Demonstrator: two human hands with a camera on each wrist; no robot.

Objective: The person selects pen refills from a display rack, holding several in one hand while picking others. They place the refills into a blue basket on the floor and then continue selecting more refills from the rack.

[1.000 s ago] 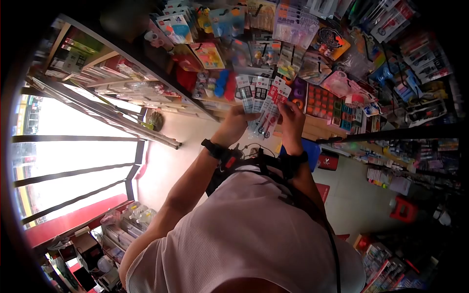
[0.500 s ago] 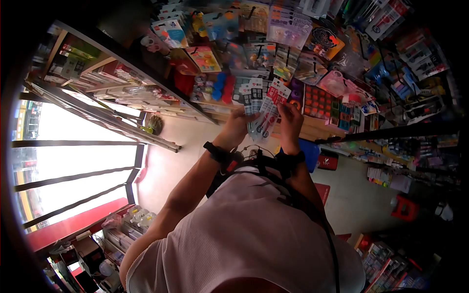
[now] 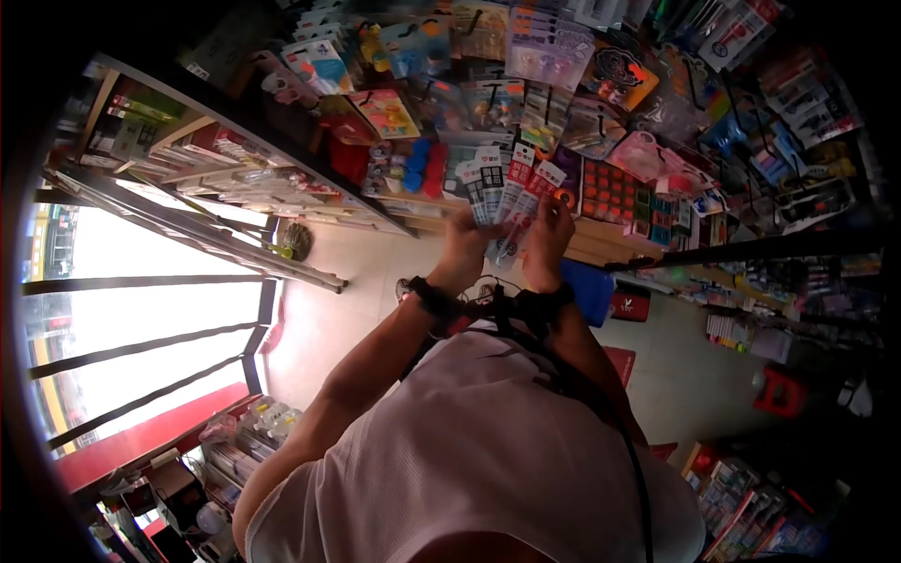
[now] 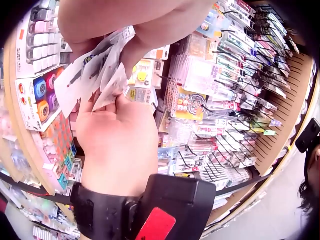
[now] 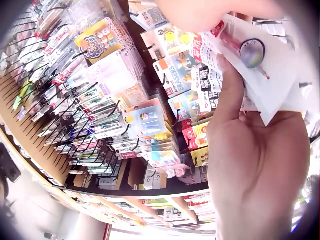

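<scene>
In the head view, several slim plastic packets of pen refills are fanned out in front of the chest. My left hand (image 3: 462, 255) grips the lower part of the dark-labelled packets (image 3: 490, 184), its thumb across their front. On the right side of the fan, my right hand (image 3: 549, 246) pinches a red-labelled packet (image 3: 544, 176). Another red-labelled packet (image 3: 517, 171) stands between these. The left wrist view shows the white backs of the packets (image 4: 73, 89) between both hands. A clear packet (image 5: 270, 65) lies against the fingers of the right hand in the right wrist view.
Behind the hands, a shop display (image 3: 554, 56) carries hanging blister packs on hooks. A box of orange items (image 3: 610, 191) sits on the shelf edge. Left of it runs a wooden shelf unit (image 3: 282, 131). A blue bin (image 3: 589, 293) and a red stool (image 3: 779, 392) stand on the floor.
The fan of packets was drawn narrower, then spread again, with the red-labelled packets now apart at the top. Both hands have shifted slightly down, and the right hand has moved left.
</scene>
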